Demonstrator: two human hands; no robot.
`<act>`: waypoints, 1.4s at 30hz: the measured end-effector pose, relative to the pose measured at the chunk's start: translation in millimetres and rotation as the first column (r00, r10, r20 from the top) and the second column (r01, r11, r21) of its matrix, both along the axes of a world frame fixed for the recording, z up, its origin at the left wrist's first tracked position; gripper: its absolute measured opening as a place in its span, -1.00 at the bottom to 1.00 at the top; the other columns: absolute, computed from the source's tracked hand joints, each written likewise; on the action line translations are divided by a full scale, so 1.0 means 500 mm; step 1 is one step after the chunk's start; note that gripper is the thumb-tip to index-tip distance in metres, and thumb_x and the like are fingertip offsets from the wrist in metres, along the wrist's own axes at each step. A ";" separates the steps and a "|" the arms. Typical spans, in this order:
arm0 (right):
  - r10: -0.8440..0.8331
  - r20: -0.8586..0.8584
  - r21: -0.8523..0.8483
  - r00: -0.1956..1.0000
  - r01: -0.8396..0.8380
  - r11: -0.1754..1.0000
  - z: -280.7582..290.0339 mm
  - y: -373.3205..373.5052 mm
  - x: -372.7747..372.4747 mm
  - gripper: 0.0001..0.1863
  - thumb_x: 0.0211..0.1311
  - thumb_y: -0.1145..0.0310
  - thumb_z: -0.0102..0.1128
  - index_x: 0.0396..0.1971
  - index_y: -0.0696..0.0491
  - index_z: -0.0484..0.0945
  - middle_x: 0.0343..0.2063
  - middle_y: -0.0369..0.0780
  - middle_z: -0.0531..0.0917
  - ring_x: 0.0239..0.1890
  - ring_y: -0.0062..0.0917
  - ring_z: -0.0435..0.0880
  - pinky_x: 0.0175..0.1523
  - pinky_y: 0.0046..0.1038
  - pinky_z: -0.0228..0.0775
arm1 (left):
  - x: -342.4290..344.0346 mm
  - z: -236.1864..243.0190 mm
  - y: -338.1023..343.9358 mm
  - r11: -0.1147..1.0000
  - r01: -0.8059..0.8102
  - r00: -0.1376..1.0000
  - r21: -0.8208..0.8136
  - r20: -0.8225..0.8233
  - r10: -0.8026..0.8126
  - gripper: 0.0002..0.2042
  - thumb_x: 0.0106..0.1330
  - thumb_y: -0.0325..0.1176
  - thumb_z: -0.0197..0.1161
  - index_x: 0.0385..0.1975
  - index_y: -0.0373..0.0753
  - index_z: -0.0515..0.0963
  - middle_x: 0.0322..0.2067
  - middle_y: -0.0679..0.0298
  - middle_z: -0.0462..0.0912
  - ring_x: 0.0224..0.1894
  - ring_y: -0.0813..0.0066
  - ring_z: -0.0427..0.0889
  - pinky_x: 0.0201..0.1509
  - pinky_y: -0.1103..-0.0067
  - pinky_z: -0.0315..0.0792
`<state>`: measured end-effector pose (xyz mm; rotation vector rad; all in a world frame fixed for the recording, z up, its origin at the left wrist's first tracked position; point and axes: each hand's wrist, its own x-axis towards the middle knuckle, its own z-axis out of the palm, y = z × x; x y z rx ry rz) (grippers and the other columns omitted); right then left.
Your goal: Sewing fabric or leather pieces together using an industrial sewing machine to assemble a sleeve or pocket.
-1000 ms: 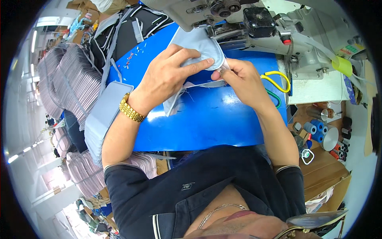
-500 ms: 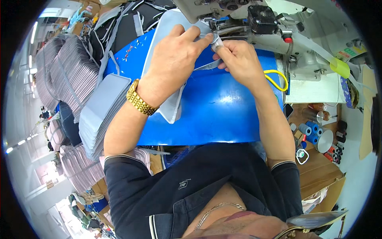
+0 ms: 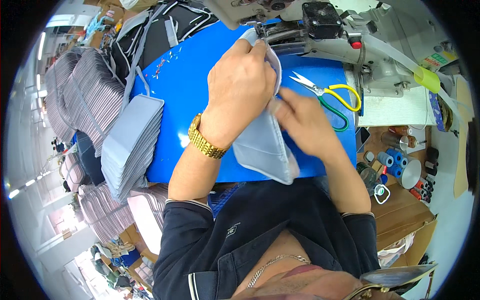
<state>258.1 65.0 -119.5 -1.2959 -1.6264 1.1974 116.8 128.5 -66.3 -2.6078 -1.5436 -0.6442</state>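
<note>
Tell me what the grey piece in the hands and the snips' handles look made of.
Grey fabric piece: looks like soft woven cloth, matte; it bends where the left hand grips it and has a stitched edge. Scissors: shiny metal blades; the yellow and green handle loops look like smooth plastic or coating.

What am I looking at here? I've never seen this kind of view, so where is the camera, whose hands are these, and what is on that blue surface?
The camera sits on a person's head and looks down, so its round lens bends straight edges. The two bare hands are that person's own. The left hand, with a gold metal wristwatch, grips the top of a flat pale grey-blue fabric piece near the white sewing machine. The right hand holds the same piece from the side. Both work over a bright blue table top. On it lie a stack of similar grey-blue fabric pieces at the left, and yellow-and-green-handled scissors at the right. Spools of thread sit in a box further right.
</note>
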 end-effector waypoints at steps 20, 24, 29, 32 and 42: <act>0.011 -0.070 0.091 0.997 -0.005 0.996 0.002 0.037 0.011 -0.63 0.35 0.24 0.01 -0.57 0.20 0.40 -0.68 0.01 0.40 -0.65 -0.16 0.36 -0.49 -0.27 0.20 | -0.237 -0.169 -0.027 0.936 -0.285 0.726 -0.208 0.591 0.352 -0.58 0.31 -0.26 0.22 0.13 -0.30 0.45 0.06 0.06 0.53 0.08 0.25 0.51 0.12 0.44 0.42; -0.035 -0.062 0.192 0.997 0.046 0.980 0.006 0.057 0.003 -0.64 0.36 0.24 0.00 -0.55 0.22 0.41 -0.68 0.00 0.41 -0.64 -0.17 0.41 -0.48 -0.25 0.20 | -0.274 -0.251 -0.113 0.546 0.552 -0.069 -0.630 0.618 0.783 -0.56 0.41 -0.25 0.14 0.18 -0.37 0.36 0.10 0.07 0.52 0.12 0.33 0.51 0.19 0.45 0.41; -0.119 -0.113 0.131 0.986 0.133 0.982 0.037 0.031 0.060 -0.73 0.33 0.28 0.10 -0.35 0.21 0.59 -0.58 -0.12 0.61 -0.55 -0.43 0.61 -0.43 -0.43 0.40 | -0.247 -0.286 -0.174 0.574 0.502 0.030 -0.647 0.676 0.736 -0.61 0.41 -0.29 0.14 0.14 -0.37 0.39 0.03 0.08 0.57 0.05 0.32 0.59 0.13 0.44 0.48; -0.376 -0.144 0.055 0.915 0.387 0.920 0.071 0.042 0.134 -0.79 0.28 0.31 0.21 -0.27 0.14 0.69 -0.45 -0.24 0.72 -0.53 -0.67 0.64 -0.40 -0.64 0.47 | -0.244 -0.277 -0.170 0.569 0.516 0.011 -0.641 0.669 0.743 -0.63 0.40 -0.30 0.14 0.12 -0.36 0.41 0.01 0.08 0.59 0.01 0.35 0.61 0.08 0.47 0.51; -0.175 -0.250 0.037 0.952 0.190 0.981 0.008 0.040 0.048 -0.58 0.14 0.33 0.41 -0.03 0.19 0.59 -0.58 -0.44 0.50 -0.54 -0.85 0.35 -0.46 -0.73 0.22 | -0.248 -0.266 -0.180 0.602 0.506 -0.053 -0.618 0.674 0.737 -0.63 0.38 -0.31 0.17 0.10 -0.37 0.43 -0.03 0.11 0.61 -0.03 0.40 0.62 0.05 0.51 0.52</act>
